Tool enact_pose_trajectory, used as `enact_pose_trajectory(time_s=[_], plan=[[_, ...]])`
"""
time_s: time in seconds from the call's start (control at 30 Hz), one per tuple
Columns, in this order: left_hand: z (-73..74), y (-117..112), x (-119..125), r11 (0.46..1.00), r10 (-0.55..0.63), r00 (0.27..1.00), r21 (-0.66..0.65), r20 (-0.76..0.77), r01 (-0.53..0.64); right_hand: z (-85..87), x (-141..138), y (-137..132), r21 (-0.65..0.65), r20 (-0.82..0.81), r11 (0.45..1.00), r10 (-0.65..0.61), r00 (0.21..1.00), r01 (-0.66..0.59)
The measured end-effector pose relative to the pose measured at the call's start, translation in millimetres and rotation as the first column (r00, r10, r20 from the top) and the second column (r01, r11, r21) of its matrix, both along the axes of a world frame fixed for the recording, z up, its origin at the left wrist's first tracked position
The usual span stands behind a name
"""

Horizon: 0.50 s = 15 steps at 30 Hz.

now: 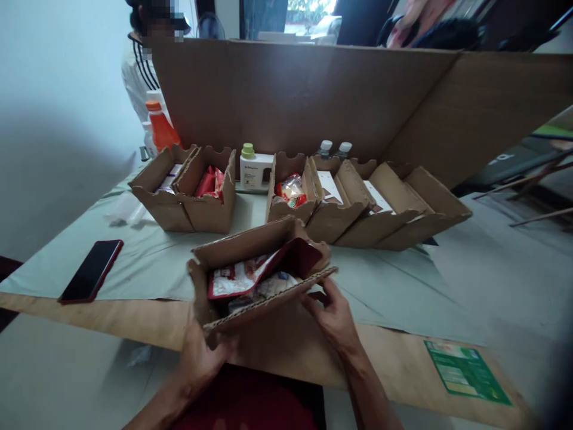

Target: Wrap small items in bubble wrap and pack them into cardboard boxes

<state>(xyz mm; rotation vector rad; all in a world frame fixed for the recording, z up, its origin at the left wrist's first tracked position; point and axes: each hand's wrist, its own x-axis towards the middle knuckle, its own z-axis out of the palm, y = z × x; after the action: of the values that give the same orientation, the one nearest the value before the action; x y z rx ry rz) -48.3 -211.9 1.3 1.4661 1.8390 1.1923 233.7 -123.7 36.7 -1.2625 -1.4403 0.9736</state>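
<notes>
I hold an open cardboard box (224, 254) just above the table's near edge, tilted toward me. Inside it lie a red and white packet (237, 276) and another white pouch beneath. My left hand (201, 358) grips the box's near left corner from below, fingers closed round the edge. My right hand (330, 310) pinches the near right edge of the box's front flap, fingers curled on the cardboard.
Several open cardboard boxes (206, 197) with packets stand in a row behind. A white bottle (255, 170), an orange bottle (162, 128) and two capped bottles (335, 147) stand before a tall cardboard screen (313, 95). A phone (92, 270) lies left. A person stands far left.
</notes>
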Motion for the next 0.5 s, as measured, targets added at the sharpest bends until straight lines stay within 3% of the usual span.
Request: enact_pose_trajectory(time_s=[0.17,0.3,0.4,0.5], plan=[[24.4,76.3,54.1,0.929,-0.277,0.961,0.254,-0.007,0.27,-1.1,48.9,0.0,-0.021,-0.067,0.954,-0.3,0.952,0.3],[27.3,135.5,76.9,0.897,-0.383,0.923,0.253,0.033,0.363,-12.6,66.6,18.4,0.01,-0.059,0.91,-0.414,0.909,0.415],[17.3,151.5,80.5,0.902,-0.402,0.914,0.199,0.059,0.384,-29.6,68.9,22.2,0.003,-0.049,0.896,-0.443,0.895,0.444],[-0.2,141.5,78.0,0.916,-0.385,0.92,0.156,0.079,0.37,-44.3,70.4,12.3,-0.03,-0.071,0.89,-0.456,0.887,0.455]])
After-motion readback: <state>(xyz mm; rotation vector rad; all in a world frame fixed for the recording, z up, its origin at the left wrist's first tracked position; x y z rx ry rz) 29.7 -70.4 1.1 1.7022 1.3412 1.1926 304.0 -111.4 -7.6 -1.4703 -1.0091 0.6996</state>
